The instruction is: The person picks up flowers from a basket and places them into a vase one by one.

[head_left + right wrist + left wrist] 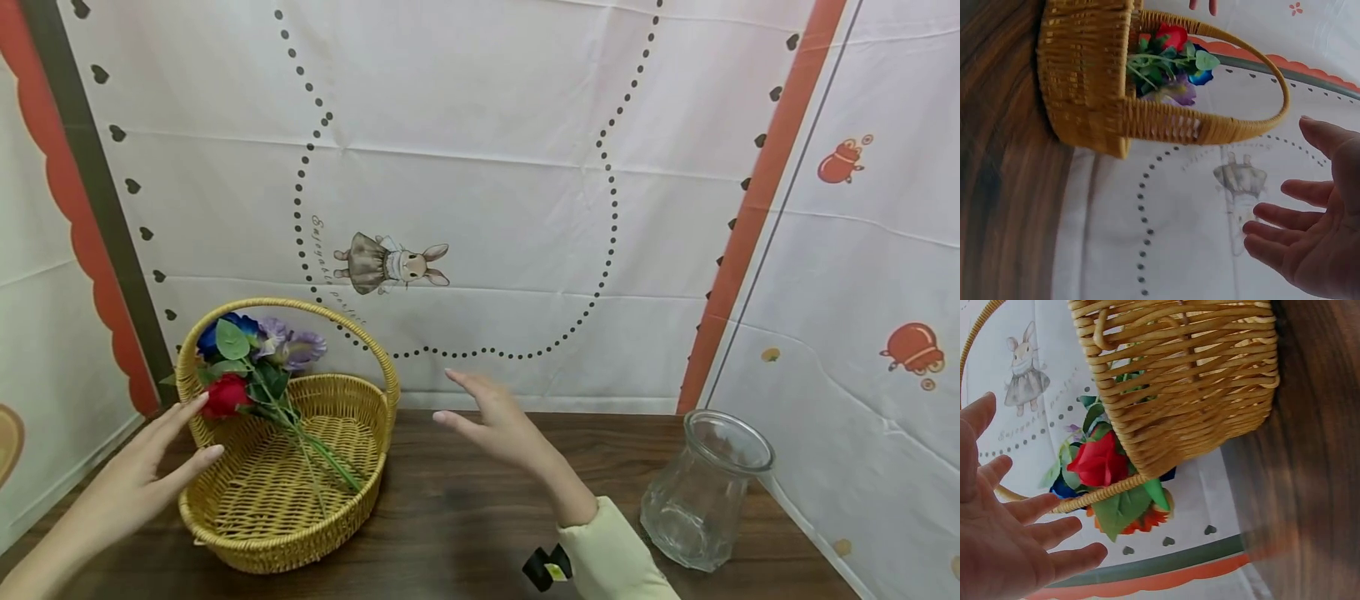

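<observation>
A yellow wicker basket (277, 542) with a tall arched handle stands at the left of the table. Artificial flowers lie in it, their heads against its far left rim: a red rose (227, 395), a blue flower (213, 337), a purple flower (300, 348), and, in the left wrist view, an orange flower (1147, 520). My left hand (131, 487) hovers at the basket's near left side, fingers spread, holding nothing. To the basket's right, my right hand (498, 421) is raised in the air, fingers extended and apart from the handle, also holding nothing.
A clear glass vase (701, 492) stands at the right of the dark wooden table (465, 517). Printed white cloth (480, 208) hangs behind and at both sides. A black strap piece (546, 568) shows beside my right sleeve.
</observation>
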### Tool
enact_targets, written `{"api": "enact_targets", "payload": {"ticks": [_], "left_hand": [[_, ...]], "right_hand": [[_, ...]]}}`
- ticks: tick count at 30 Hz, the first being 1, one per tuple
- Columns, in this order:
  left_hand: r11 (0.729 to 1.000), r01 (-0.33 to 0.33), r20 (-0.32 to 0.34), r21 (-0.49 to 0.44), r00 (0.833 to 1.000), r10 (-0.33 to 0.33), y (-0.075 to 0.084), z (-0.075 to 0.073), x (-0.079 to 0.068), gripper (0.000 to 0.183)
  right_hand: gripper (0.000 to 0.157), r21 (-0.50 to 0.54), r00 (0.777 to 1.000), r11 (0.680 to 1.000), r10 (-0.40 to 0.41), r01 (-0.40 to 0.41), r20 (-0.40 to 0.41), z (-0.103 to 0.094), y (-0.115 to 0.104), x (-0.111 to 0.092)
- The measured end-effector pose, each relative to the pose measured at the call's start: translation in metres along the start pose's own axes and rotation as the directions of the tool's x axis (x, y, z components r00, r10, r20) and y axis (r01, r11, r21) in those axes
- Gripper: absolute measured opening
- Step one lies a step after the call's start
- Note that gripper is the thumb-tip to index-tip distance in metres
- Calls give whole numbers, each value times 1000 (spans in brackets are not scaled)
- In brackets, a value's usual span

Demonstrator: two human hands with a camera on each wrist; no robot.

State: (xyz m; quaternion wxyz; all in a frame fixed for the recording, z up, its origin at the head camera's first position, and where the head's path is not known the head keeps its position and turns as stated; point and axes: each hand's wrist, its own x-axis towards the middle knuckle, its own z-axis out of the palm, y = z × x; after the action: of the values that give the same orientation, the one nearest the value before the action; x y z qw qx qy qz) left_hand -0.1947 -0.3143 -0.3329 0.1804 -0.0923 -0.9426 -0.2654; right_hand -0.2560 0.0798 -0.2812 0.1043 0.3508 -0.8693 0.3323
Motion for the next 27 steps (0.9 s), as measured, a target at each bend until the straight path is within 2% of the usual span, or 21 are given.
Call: {"api": "enact_targets", "payload": {"ticks": [9, 17, 27], "left_hand": [[996, 80, 50, -48, 996, -78, -16, 4, -5, 74], [980, 165, 119, -108, 981, -152, -30, 4, -7, 77], [952, 183, 184, -246, 973, -140, -48, 13, -13, 71]], "right_hand": [[52, 156, 999, 988, 8, -14, 38, 25, -7, 10], [50, 196, 998, 981, -5, -8, 65, 46, -21, 23], [46, 279, 989, 958, 22, -63, 146, 70, -32, 34]]}}
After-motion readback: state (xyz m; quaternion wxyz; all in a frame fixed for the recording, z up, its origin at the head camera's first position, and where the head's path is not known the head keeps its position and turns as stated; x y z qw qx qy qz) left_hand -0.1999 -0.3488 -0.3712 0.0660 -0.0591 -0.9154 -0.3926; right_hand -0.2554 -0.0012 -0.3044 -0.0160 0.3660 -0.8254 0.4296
